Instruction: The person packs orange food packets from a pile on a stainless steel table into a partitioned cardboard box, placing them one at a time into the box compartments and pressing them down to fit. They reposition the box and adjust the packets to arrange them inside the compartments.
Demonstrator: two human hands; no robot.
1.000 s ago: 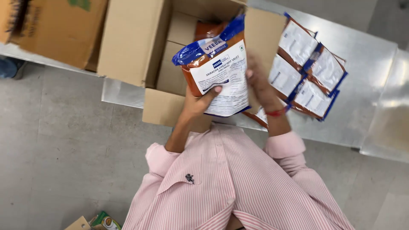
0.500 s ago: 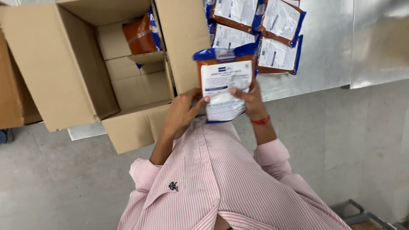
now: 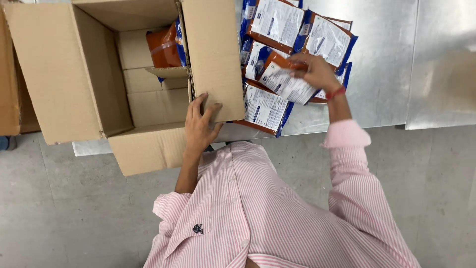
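Note:
An open cardboard box (image 3: 59, 74) stands on a metal table (image 3: 386, 64), with an orange and blue packet (image 3: 163, 47) lying inside it. My left hand (image 3: 201, 124) rests flat on the box's right flap (image 3: 213, 54), fingers spread. My right hand (image 3: 317, 72) reaches over a pile of orange and blue packets (image 3: 270, 106) with white labels and grips one packet (image 3: 285, 82) from the pile, tilted just above the others.
A second cardboard box (image 3: 10, 84) stands at the far left edge. The metal table's surface continues to the right, with a seam (image 3: 414, 64) between two panels. Grey concrete floor (image 3: 64, 213) lies below the table's near edge.
The packet held up in both hands is gone from them. My left hand has moved onto the box flap, and my right hand has reached out to the pile and gripped a packet.

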